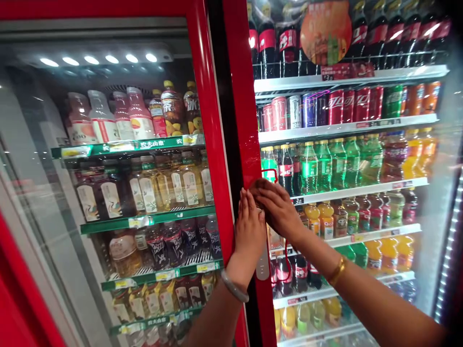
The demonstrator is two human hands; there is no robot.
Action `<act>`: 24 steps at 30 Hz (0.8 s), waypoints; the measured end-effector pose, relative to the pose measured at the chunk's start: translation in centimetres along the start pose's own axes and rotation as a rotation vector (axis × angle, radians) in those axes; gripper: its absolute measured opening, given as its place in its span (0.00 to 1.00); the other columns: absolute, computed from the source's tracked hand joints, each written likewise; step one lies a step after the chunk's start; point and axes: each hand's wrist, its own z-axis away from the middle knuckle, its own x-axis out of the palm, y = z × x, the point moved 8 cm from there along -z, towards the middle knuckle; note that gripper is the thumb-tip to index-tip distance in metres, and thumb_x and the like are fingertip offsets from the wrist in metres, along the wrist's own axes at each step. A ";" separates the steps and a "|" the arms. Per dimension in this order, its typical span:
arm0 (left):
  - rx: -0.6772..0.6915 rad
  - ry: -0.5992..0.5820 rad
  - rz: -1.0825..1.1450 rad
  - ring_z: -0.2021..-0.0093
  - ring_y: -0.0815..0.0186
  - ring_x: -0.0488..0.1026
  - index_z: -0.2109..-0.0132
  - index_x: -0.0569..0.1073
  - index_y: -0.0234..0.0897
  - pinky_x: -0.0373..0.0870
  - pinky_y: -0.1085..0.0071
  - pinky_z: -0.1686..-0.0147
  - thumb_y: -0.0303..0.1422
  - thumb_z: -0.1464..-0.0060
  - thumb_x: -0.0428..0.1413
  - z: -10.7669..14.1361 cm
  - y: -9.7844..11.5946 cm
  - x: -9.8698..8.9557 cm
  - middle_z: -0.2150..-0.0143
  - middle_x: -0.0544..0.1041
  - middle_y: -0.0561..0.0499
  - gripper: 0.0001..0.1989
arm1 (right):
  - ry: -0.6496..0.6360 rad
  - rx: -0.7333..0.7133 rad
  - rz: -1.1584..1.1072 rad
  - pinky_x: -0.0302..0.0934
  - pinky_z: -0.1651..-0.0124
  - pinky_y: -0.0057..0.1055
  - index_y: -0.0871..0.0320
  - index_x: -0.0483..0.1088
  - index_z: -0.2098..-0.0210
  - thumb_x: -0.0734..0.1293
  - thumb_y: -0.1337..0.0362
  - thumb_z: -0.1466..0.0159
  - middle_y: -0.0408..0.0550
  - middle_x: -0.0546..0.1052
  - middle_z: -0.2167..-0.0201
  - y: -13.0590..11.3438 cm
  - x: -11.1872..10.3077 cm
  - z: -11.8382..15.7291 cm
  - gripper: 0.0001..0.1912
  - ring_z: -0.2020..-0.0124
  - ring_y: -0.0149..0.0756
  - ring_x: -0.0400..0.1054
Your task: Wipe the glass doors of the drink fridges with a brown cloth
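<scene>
My left hand (252, 225) lies against the dark gap and red door frame (249, 154) between two glass-door drink coolers, its fingers stretched upward side by side. Across the same frame reaches my right hand (280, 208), fingers extended leftward so that they meet the tips of the left ones. Nothing held shows in either hand. Below them runs a grey strip (263, 267) on the frame, perhaps a door handle. A thin red outline (288, 262) shows on the glass beside it. My left wrist bears a grey bangle (234, 286), my right a gold-coloured bracelet (337, 271).
In the left cooler, bottled drinks (148, 190) fill several shelves with green edges (144, 220). Soda bottles (327, 161) and cans (336, 107) stand on white-edged shelves in the right cooler. A round orange sticker (326, 31) is on its glass.
</scene>
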 end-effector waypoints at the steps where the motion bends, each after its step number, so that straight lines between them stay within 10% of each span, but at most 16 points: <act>1: -0.012 -0.004 -0.002 0.22 0.51 0.48 0.24 0.19 0.36 0.64 0.52 0.28 0.33 0.26 0.45 0.4 0.0 0.1 0.21 0.46 0.31 0.43 | -0.002 -0.007 -0.004 0.61 0.27 0.51 0.55 0.72 0.39 0.65 0.67 0.28 0.51 0.78 0.40 -0.5 0.0 1.0 0.19 0.29 0.42 0.62; 4: -0.014 -0.040 -0.030 0.22 0.51 0.49 0.25 0.19 0.33 0.65 0.52 0.29 0.32 0.27 0.45 1.2 0.1 0.4 0.22 0.49 0.29 0.43 | -0.022 -0.029 0.019 0.60 0.26 0.52 0.55 0.72 0.40 0.63 0.67 0.27 0.51 0.78 0.40 -0.2 0.2 -0.3 0.17 0.30 0.41 0.61; 11: 0.029 -0.028 -0.123 0.22 0.49 0.46 0.23 0.25 0.26 0.64 0.49 0.28 0.28 0.29 0.45 -0.6 0.9 -0.3 0.22 0.48 0.26 0.41 | 0.012 -0.051 0.100 0.59 0.25 0.54 0.55 0.74 0.41 0.63 0.64 0.27 0.49 0.75 0.37 4.8 -0.6 -13.2 0.18 0.27 0.45 0.55; 19: 0.090 0.075 -0.184 0.22 0.49 0.48 0.23 0.30 0.23 0.65 0.50 0.29 0.28 0.32 0.48 -3.6 0.6 0.1 0.22 0.50 0.27 0.42 | -0.007 -0.128 0.074 0.62 0.27 0.51 0.54 0.70 0.35 0.61 0.63 0.26 0.51 0.74 0.36 1.8 0.0 -4.3 0.21 0.27 0.43 0.58; 24: 0.103 0.082 -0.236 0.21 0.51 0.43 0.23 0.40 0.21 0.55 0.49 0.25 0.30 0.32 0.47 -8.6 0.4 -1.5 0.21 0.48 0.29 0.39 | 0.006 -0.126 0.105 0.59 0.26 0.55 0.57 0.72 0.38 0.62 0.63 0.26 0.53 0.74 0.36 3.9 -0.6 -11.0 0.19 0.27 0.46 0.57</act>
